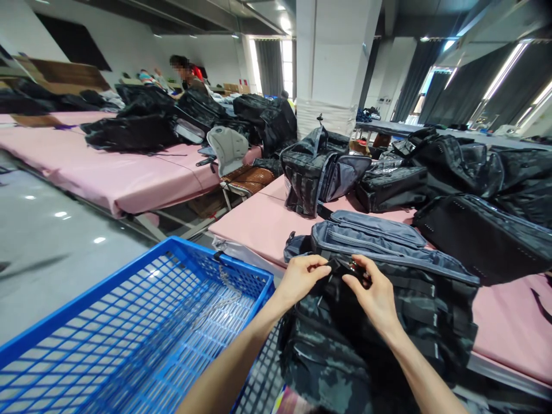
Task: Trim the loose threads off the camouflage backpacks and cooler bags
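A dark camouflage backpack [414, 305] hangs at the front edge of the pink-covered table, directly before me, its grey-lined top compartment unzipped. My left hand [302, 279] pinches a piece of black fabric at the top of the backpack between thumb and fingertips. Across from it, my right hand [375, 293] is closed, thumb and fingers curled, around a small dark piece with shiny spots; its kind is too small to tell. The two hands are close together but apart. Behind them lies the open grey flap [375, 230] of the backpack.
A blue plastic basket [170, 244] stands at my left, against the table [254, 224]. More dark bags [306, 172] crowd the table's far and right sides. A chair [228, 149] stands between the tables. A person [194, 80] is at the far left table, beyond piled bags [133, 132].
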Tool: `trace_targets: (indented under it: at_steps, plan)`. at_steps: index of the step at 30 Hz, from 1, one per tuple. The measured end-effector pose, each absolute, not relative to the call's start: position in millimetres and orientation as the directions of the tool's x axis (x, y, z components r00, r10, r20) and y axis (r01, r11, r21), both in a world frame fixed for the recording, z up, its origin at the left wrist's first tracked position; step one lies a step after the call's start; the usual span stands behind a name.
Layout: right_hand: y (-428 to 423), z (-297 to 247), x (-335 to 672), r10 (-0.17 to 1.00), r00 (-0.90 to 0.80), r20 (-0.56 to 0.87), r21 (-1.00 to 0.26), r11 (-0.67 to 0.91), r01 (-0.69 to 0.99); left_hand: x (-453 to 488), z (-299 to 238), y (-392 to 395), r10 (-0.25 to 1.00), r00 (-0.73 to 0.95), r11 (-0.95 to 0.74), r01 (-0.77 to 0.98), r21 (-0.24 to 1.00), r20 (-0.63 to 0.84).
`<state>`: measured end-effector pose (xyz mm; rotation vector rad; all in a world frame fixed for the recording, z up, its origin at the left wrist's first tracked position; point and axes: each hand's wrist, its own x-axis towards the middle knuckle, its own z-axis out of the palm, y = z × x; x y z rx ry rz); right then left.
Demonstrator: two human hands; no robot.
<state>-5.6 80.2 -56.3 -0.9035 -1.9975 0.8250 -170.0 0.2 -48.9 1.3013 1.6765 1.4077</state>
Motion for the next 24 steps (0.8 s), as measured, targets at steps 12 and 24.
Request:
trace_targets:
  at_steps: [12, 24]
  plan:
    - [80.2, -51.1, -0.5, 0.486, -0.482, 0.729, -0.35, 0.87, 0.348, -169.7, -42.3, 0.9, 0.92, -0.345, -0.056, 0.351, 0.935, 0.184]
    - [81.2, -48.8, 3.4, 0.472, -0.505, 0.722, -0.343, 0.879, 0.332, -168.7, -39.9, -0.1, 0.923, -0.329, -0.064, 0.378, 0.924, 0.198]
